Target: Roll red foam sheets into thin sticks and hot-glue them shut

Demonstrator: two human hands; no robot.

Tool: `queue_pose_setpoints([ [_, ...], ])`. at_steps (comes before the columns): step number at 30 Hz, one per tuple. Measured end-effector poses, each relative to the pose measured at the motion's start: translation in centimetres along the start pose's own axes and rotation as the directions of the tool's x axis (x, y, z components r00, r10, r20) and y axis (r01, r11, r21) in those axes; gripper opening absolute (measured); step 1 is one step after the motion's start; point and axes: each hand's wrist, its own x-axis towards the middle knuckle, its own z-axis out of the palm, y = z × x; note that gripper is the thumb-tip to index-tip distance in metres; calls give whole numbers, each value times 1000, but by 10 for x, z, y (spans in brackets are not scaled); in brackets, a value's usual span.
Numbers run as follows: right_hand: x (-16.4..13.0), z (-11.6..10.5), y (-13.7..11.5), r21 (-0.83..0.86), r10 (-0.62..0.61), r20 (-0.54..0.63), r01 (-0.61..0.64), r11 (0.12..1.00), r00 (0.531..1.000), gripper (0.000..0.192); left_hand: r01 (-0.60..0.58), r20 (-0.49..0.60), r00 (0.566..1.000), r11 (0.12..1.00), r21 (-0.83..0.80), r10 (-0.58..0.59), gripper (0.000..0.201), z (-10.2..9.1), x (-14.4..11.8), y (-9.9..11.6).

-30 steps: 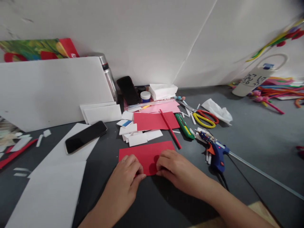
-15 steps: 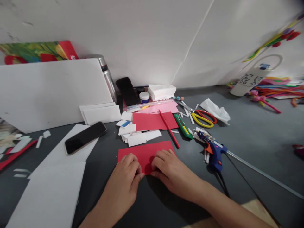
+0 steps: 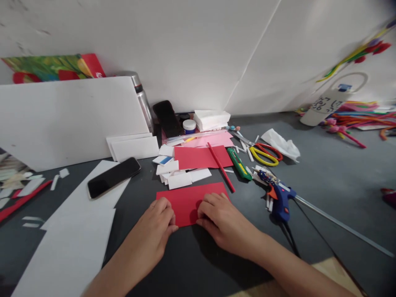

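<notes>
A red paper sheet (image 3: 188, 202) lies flat on the dark table in front of me. My left hand (image 3: 161, 218) pinches its near edge at the left, fingers curled together. On the right part of the same edge, my right hand (image 3: 216, 216) is closed with thumb and fingers on the paper. The fingertips partly hide the sheet's near edge. Just beyond lie a second red paper piece (image 3: 198, 157), a thin red rolled paper stick (image 3: 221, 167) and several small white card pieces (image 3: 179, 180).
To the right are a green cutter (image 3: 239, 164), scissors (image 3: 264, 156), a crumpled tissue (image 3: 281, 144) and a blue glue gun (image 3: 282, 202) with a clear glue stick. On the left lie a black phone (image 3: 114, 177) and white sheets (image 3: 68, 251). A white board (image 3: 71, 123) leans behind.
My left hand has slid left along the near edge of the red paper, widening the gap between the hands. The right hand stays nearly in place. The view has shifted slightly.
</notes>
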Motion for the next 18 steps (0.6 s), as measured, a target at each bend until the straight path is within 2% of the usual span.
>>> queue_pose_setpoints([
  [6,1,-1,0,-9,-1,-2,1,1000,1000,6,-33,79,996,999,17,32,19,-11,-6,-6],
  [18,0,-2,0,-8,-15,0,15,1000,1000,6,-26,82,996,999,28,24,22,-13,-9,-10],
])
